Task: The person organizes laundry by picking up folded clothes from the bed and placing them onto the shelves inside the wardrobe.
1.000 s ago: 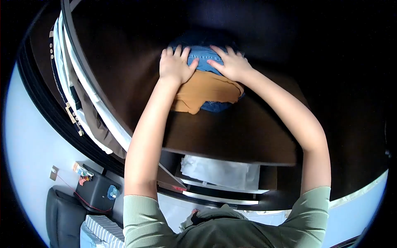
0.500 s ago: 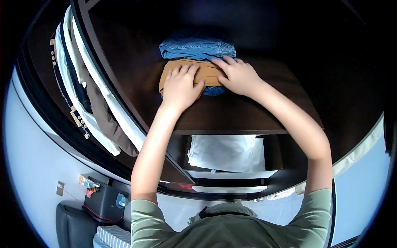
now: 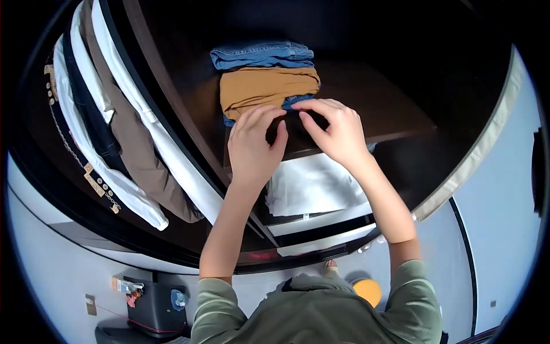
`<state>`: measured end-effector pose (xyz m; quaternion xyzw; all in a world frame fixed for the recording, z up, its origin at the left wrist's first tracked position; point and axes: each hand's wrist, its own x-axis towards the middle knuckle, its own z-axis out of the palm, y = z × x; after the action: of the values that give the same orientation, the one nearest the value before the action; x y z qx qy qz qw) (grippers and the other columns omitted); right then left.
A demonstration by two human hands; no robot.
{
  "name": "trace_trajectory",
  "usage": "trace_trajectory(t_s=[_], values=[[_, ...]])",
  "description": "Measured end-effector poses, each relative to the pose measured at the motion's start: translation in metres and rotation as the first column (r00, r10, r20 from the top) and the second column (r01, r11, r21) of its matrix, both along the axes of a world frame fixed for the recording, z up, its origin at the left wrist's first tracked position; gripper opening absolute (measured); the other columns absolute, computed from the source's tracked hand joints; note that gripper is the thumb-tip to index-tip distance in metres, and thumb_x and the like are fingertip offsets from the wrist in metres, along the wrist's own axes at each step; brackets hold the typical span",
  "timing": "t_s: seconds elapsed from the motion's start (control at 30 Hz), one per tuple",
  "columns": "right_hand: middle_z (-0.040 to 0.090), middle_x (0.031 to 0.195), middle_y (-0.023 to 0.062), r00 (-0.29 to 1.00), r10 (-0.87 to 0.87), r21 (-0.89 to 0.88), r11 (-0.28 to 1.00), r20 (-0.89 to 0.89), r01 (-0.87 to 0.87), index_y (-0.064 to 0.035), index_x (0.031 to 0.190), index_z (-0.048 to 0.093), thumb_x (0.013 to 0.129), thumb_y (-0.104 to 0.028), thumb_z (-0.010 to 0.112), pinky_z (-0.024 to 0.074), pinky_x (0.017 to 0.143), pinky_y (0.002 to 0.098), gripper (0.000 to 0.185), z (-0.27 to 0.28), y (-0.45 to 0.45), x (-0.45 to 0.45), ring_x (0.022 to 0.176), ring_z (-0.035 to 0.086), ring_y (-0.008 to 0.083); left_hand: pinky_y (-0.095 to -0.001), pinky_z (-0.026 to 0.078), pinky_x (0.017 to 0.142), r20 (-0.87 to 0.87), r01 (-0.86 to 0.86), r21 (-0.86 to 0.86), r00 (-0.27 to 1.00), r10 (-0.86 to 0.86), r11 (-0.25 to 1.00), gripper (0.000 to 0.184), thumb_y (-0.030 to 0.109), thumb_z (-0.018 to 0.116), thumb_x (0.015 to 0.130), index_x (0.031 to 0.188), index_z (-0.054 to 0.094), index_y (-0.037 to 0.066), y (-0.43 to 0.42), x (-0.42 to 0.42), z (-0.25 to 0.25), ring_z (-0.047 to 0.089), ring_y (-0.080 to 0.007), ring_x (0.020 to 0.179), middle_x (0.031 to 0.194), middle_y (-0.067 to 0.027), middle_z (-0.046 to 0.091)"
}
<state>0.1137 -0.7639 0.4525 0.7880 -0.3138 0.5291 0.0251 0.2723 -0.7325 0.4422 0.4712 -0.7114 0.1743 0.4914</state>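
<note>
On a dark brown wardrobe shelf point(image 3: 384, 109) lies a folded tan garment point(image 3: 266, 85). Behind it are folded blue jeans point(image 3: 258, 55) with an elastic-looking waistband. Darker blue denim point(image 3: 296, 101) shows beneath the tan garment's front edge. My left hand point(image 3: 255, 146) is at the front left of the stack, fingertips by the lower edge of the tan cloth, thumb held apart. My right hand point(image 3: 339, 133) is at the front right, its index finger close to the dark denim and its thumb apart. Neither hand grips anything.
White folded cloth point(image 3: 315, 186) lies in a compartment below the shelf. White, dark and brown clothes point(image 3: 137, 143) hang in the section to the left. A dark cabinet point(image 3: 154, 309) with small items stands at lower left, and a round yellow object point(image 3: 367, 292) is on the floor.
Both hands have come off the top of the tan garment and drawn back toward me, to the stack's front edge. The view has shifted, and the yellow object now shows.
</note>
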Motion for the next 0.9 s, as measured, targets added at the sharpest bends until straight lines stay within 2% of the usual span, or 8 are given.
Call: trace_trajectory(t_s=[0.07, 0.1, 0.23, 0.33, 0.47, 0.63, 0.73, 0.9], values=[[0.064, 0.081, 0.0086, 0.999, -0.015, -0.013, 1.000, 0.035, 0.015, -0.0090, 0.085, 0.064, 0.077, -0.016, 0.056, 0.0493, 0.067, 0.0332, 0.014, -0.012, 0.015, -0.001, 0.079, 0.061, 0.0250, -0.0333, 0.042, 0.084, -0.034, 0.057, -0.015, 0.998, -0.057, 0.998, 0.015, 0.011, 0.059, 0.074, 0.089, 0.062, 0.009, 0.008, 0.000, -0.007, 0.055, -0.0236, 0.097, 0.097, -0.0043, 0.061], [0.065, 0.083, 0.0091, 0.999, -0.021, 0.038, 0.999, 0.045, 0.019, -0.0086, 0.086, 0.065, 0.077, -0.016, 0.056, 0.0489, 0.071, 0.0331, 0.015, -0.018, 0.024, -0.003, 0.083, 0.061, 0.0254, -0.0310, 0.043, 0.083, -0.032, 0.085, -0.037, 0.996, -0.086, 0.996, 0.014, 0.005, 0.056, 0.077, 0.090, 0.061, 0.006, 0.016, -0.003, -0.008, 0.056, -0.0237, 0.094, 0.097, -0.0065, 0.062], [0.064, 0.089, 0.0102, 0.993, -0.102, 0.011, 0.995, 0.052, 0.101, -0.0089, 0.089, 0.065, 0.077, -0.016, 0.056, 0.0478, 0.077, 0.0339, 0.017, -0.040, 0.055, -0.015, 0.091, 0.060, 0.0255, -0.0339, 0.041, 0.086, -0.144, 0.271, -0.046, 0.950, -0.275, 0.961, 0.015, 0.007, 0.058, 0.074, 0.088, 0.061, 0.010, 0.026, -0.012, -0.028, 0.055, -0.0241, 0.097, 0.096, -0.0034, 0.061], [0.065, 0.088, 0.0101, 0.981, -0.187, 0.043, 0.982, 0.042, 0.186, -0.0093, 0.090, 0.066, 0.076, -0.015, 0.057, 0.0477, 0.078, 0.0344, 0.017, -0.051, 0.079, -0.030, 0.091, 0.060, 0.0250, -0.0341, 0.040, 0.088, -0.191, 0.337, 0.016, 0.925, -0.328, 0.941, 0.016, 0.006, 0.058, 0.073, 0.088, 0.061, 0.009, 0.037, -0.027, -0.042, 0.054, -0.0233, 0.098, 0.097, -0.0033, 0.061], [0.064, 0.089, 0.0111, 0.963, -0.268, 0.077, 0.961, 0.037, 0.264, -0.0095, 0.090, 0.065, 0.076, -0.015, 0.056, 0.0472, 0.079, 0.0346, 0.017, -0.065, 0.109, -0.052, 0.093, 0.059, 0.0255, -0.0345, 0.040, 0.089, -0.204, 0.387, -0.061, 0.898, -0.391, 0.920, 0.015, 0.004, 0.055, 0.074, 0.086, 0.061, 0.009, 0.053, -0.048, -0.052, 0.053, -0.0242, 0.100, 0.097, -0.0035, 0.061], [0.063, 0.090, 0.0123, 0.938, -0.342, 0.135, 0.933, 0.045, 0.334, -0.0085, 0.093, 0.063, 0.076, -0.014, 0.057, 0.0460, 0.080, 0.0356, 0.019, -0.084, 0.148, -0.076, 0.093, 0.057, 0.0274, -0.0326, 0.040, 0.087, -0.274, 0.582, 0.062, 0.791, -0.547, 0.811, 0.013, 0.001, 0.051, 0.079, 0.088, 0.060, 0.004, 0.082, -0.080, -0.068, 0.055, -0.0236, 0.098, 0.096, -0.0081, 0.061], [0.062, 0.091, 0.0130, 0.913, -0.399, 0.189, 0.906, 0.084, 0.378, -0.0077, 0.093, 0.063, 0.075, -0.013, 0.057, 0.0454, 0.081, 0.0365, 0.020, -0.100, 0.177, -0.090, 0.094, 0.056, 0.0287, -0.0338, 0.042, 0.084, -0.374, 0.668, 0.139, 0.719, -0.587, 0.731, 0.015, 0.001, 0.054, 0.074, 0.087, 0.060, 0.005, 0.095, -0.105, -0.092, 0.055, -0.0253, 0.094, 0.095, -0.0072, 0.061], [0.062, 0.091, 0.0131, 0.831, -0.542, 0.310, 0.817, 0.126, 0.486, -0.0069, 0.096, 0.062, 0.075, -0.013, 0.057, 0.0457, 0.078, 0.0378, 0.022, -0.139, 0.238, -0.116, 0.091, 0.056, 0.0296, -0.0329, 0.043, 0.081, -0.441, 0.800, 0.203, 0.589, -0.677, 0.564, 0.015, 0.000, 0.055, 0.074, 0.087, 0.060, 0.004, 0.140, -0.154, -0.129, 0.056, -0.0252, 0.091, 0.094, -0.0081, 0.062]])
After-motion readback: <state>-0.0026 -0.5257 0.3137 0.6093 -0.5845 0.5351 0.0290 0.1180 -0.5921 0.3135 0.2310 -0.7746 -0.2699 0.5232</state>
